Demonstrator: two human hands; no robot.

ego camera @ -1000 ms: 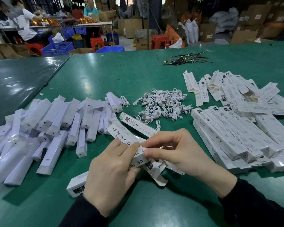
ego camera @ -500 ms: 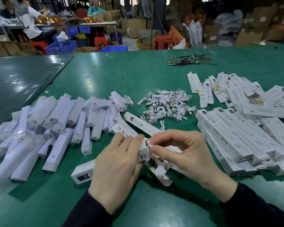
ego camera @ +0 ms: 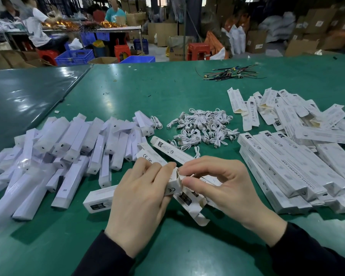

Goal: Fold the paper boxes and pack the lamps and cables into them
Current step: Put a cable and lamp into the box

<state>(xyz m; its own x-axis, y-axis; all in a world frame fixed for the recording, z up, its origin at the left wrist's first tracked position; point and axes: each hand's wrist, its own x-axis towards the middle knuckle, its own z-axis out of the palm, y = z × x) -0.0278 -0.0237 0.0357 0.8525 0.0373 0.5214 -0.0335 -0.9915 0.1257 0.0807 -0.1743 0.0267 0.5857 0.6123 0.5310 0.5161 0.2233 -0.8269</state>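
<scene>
Fingers [ego camera: 168, 168] of the left hand [ego camera: 139, 204] are curling round the near end of a white paper box [ego camera: 172, 186], holding it just above the green worktop [ego camera: 167, 92]. The right hand [ego camera: 225, 188] is pinching the box's end flap between thumb and forefinger, right beside the left fingertips. Under the hands, more white boxes are lying on the worktop: one [ego camera: 99, 199] is sticking out to the left of the left hand, another [ego camera: 171, 149] is angling away behind them, and an unfolded one with open flaps [ego camera: 195, 211] is lying beneath the right hand. A heap of white lamps [ego camera: 68, 148] is spreading across the left side. A pile of coiled white cables [ego camera: 203, 130] is sitting straight ahead. Stacks of boxes [ego camera: 283, 162] are lying on the right, with flat ones [ego camera: 267, 108] scattered behind them. A bundle of dark wires [ego camera: 229, 72] is resting far back.
</scene>
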